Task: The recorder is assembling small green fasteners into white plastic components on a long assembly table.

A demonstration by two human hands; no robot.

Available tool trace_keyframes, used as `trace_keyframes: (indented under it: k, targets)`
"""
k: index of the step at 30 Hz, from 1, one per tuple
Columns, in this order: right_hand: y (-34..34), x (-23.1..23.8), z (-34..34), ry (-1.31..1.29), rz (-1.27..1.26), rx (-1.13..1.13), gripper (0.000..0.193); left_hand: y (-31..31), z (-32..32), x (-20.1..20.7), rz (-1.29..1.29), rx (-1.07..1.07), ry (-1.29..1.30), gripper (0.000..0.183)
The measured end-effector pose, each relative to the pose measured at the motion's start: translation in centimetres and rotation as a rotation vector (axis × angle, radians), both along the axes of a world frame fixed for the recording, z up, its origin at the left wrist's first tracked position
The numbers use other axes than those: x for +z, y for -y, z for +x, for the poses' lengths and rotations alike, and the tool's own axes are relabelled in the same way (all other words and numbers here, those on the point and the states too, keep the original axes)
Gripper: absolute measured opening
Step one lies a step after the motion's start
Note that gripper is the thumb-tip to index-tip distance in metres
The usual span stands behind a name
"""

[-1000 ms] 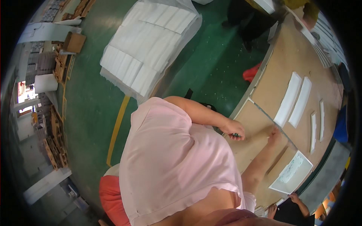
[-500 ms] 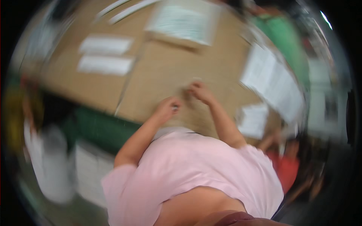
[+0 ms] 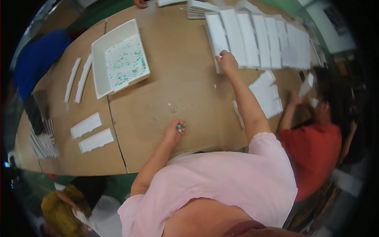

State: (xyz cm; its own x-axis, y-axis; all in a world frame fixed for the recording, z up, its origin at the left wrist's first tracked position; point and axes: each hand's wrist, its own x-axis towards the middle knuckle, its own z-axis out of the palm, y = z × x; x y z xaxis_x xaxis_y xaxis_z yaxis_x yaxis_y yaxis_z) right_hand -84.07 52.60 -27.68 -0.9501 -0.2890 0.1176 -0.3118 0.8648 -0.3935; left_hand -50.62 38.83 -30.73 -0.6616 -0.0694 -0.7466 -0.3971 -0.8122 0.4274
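My left hand [image 3: 173, 132] is curled closed near the front edge of the table, with small green pieces [image 3: 179, 128] showing between its fingers. Stretched out to the far right, my right hand [image 3: 227, 62] has its fingers closed at the near end of a long white box [image 3: 216, 31]. That box is the leftmost in a leaning row of similar white boxes [image 3: 272, 43]. The fingertips are partly hidden, so the exact grip is hard to make out. A white plastic bin [image 3: 120, 29] with many small green and clear pieces stands at the back left.
Two white strips [image 3: 83, 79] lie left of the bin, and two flat white boxes [image 3: 96, 140] lie nearer. White pieces [image 3: 266, 94] lie beneath my right forearm. A co-worker in red [image 3: 312, 154] holds a white piece at right; another in blue [image 3: 41, 57] is at far left.
My right hand has gone from beside my left hand to the white boxes at the far right. The view has turned rightward and sharpened. My left hand stays closed.
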Motion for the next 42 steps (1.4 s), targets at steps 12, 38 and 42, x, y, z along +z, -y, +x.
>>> trace_keyframes:
  k: [12,38,42]
  targets:
    - [1.3,-10.9,-14.2,-0.206,0.203,0.105,0.037,0.9,4.4,-2.8,-0.173,0.311,0.035,0.019]
    - [8.0,-4.6,28.3,0.078,0.334,1.649,0.010,1.7,5.8,-1.2,-0.235,0.671,-0.285,0.019]
    - [7.5,-8.3,26.5,-0.024,0.294,1.694,0.011,0.0,5.3,-1.5,-0.312,0.702,-0.234,0.020]
